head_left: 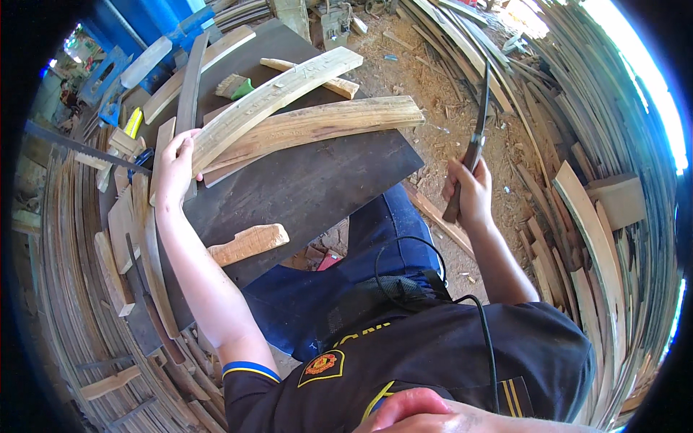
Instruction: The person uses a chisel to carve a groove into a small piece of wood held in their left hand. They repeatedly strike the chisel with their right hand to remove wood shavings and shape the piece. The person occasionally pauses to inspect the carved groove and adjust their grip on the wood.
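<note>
My left hand (pixel 175 164) is closed round the near end of a pale wooden board (pixel 278 97), its far end slanting up to the right. Under that board, a thicker browner length of wood (pixel 317 130) lies on the dark tabletop (pixel 310 177). Off to the right, my right hand (pixel 471 189) grips the dark handle of a long knife (pixel 483 101). Its narrow blade points away from me, apart from the wood. A short shaped piece of wood (pixel 249 242) rests near the table's front edge.
A brush with a green handle (pixel 234 86) and a wooden stick (pixel 317 78) lie behind the boards. At the left are a yellow-handled tool (pixel 133 123) and a saw blade (pixel 86 153). Timber stacks (pixel 606 137) line the right side; shavings cover the dirt floor (pixel 419 123).
</note>
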`<state>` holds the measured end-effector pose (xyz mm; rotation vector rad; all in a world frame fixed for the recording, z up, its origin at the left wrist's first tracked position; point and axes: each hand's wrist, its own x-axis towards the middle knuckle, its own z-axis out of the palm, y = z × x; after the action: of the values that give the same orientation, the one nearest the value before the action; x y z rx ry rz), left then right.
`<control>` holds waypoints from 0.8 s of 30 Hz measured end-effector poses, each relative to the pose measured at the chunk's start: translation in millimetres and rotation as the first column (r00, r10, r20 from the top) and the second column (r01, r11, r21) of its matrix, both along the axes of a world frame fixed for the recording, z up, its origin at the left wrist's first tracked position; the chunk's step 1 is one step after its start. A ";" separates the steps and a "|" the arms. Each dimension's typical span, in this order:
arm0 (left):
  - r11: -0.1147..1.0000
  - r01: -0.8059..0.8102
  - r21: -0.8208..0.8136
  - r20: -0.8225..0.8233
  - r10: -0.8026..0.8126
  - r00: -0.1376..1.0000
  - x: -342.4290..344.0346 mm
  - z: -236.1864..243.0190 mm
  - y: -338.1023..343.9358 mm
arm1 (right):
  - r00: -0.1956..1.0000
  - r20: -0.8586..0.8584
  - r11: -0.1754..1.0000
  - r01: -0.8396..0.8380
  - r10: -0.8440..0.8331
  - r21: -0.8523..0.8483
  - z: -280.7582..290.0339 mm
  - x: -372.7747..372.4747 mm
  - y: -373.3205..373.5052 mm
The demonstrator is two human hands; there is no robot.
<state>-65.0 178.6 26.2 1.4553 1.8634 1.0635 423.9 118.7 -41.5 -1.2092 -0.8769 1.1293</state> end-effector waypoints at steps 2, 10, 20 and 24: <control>0.998 0.009 0.065 -0.314 0.012 0.949 11.8 5.3 -4.3 | 0.983 0.172 0.995 0.052 -0.065 0.080 8.2 1.8 22.9; 0.992 -0.124 0.031 -0.761 0.104 0.641 69.1 28.5 -20.3 | 0.899 0.437 1.000 0.011 -0.017 0.016 6.8 -13.9 95.0; 0.981 0.111 0.162 -0.730 0.044 0.682 72.9 8.7 -0.2 | 0.977 -0.025 0.969 -0.212 0.211 -0.130 -2.9 -8.3 114.1; 0.993 0.110 -0.046 -0.686 -0.111 0.719 78.9 31.1 6.5 | 0.998 0.016 0.994 -0.058 0.059 -0.093 14.8 8.3 59.4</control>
<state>13.8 185.1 57.3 2.1356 2.2028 0.4638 432.2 178.1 -26.7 -1.2790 -0.8871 1.2190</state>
